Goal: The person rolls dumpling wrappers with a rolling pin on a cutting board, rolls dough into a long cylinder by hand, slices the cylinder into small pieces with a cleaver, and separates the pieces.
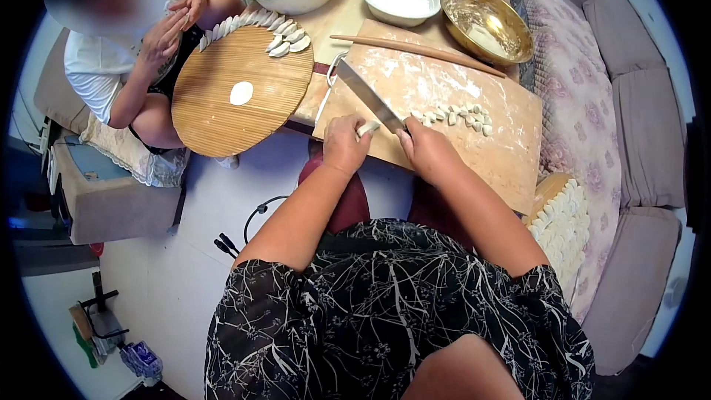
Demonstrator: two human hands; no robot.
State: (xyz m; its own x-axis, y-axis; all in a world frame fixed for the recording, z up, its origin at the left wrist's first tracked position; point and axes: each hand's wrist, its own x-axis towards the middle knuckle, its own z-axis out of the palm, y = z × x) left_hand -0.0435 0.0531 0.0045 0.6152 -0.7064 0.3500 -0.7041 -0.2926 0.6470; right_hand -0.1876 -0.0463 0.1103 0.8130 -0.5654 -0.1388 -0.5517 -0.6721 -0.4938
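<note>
A large knife (368,94) is held by its handle in my right hand (432,150), its blade slanting up and left over the floured wooden board (444,81). My left hand (346,144) is closed round a piece of dough (368,128) at the board's near left edge, close to the blade. Several small cut dough pieces (474,117) lie on the board to the right of the knife. Beyond them a rolling pin (422,53) rests across the board.
Another person (100,67) sits at the left, both hands raised, by a round slatted tray (222,118) with dumplings and one wrapper. Behind stand a filling bowl (296,1), a white flour bowl (400,1) and a gold bowl (518,33). More dumplings (564,222) lie at the right.
</note>
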